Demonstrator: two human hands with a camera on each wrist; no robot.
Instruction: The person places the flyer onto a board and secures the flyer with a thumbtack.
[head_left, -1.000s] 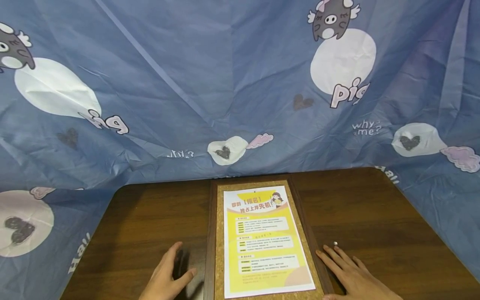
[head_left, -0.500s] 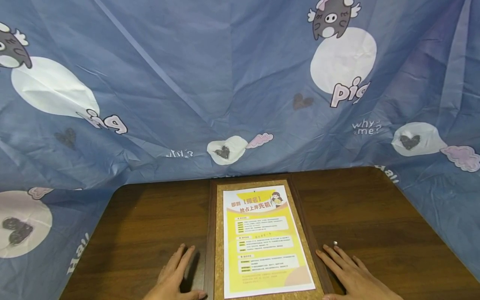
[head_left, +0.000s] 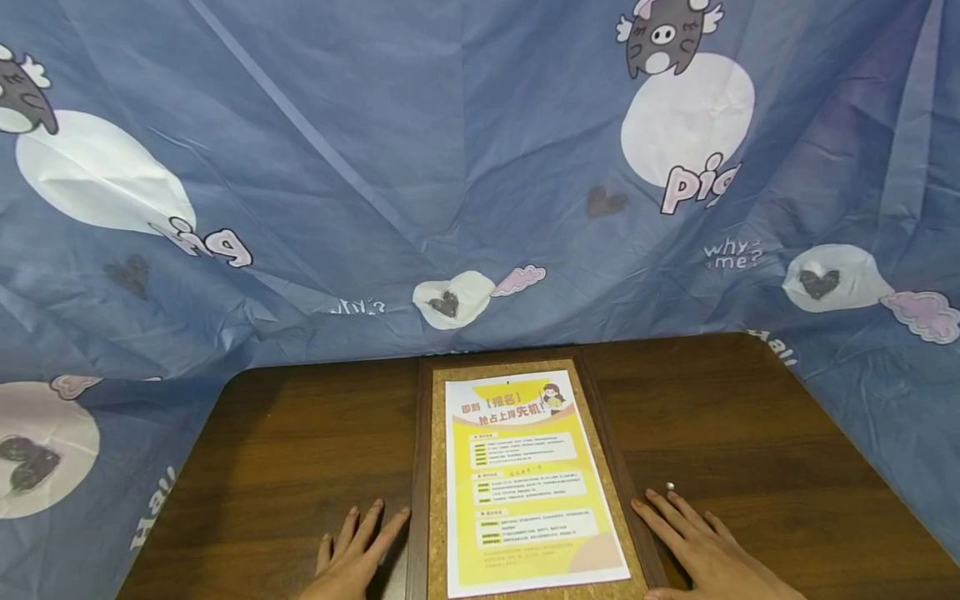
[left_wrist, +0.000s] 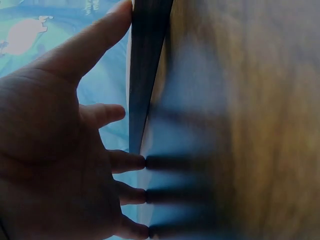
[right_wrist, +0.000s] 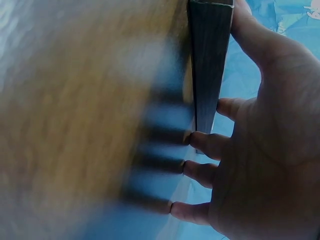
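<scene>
My left hand (head_left: pixel 349 557) and right hand (head_left: pixel 708 552), fingers spread, gripping nothing, touch the sides of the board (head_left: pixel 438 467) at lower centre, apparently steadying it; the next move probably calls for even pressure.

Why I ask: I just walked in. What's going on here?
A person has both hands at a wood-framed cork board lying on a brown table. The left hand and right hand are spread along its two long sides, some fingertips down on the table. A yellow poster printed with text lies on the board, and a small pale object sits just beyond the right hand.
</scene>
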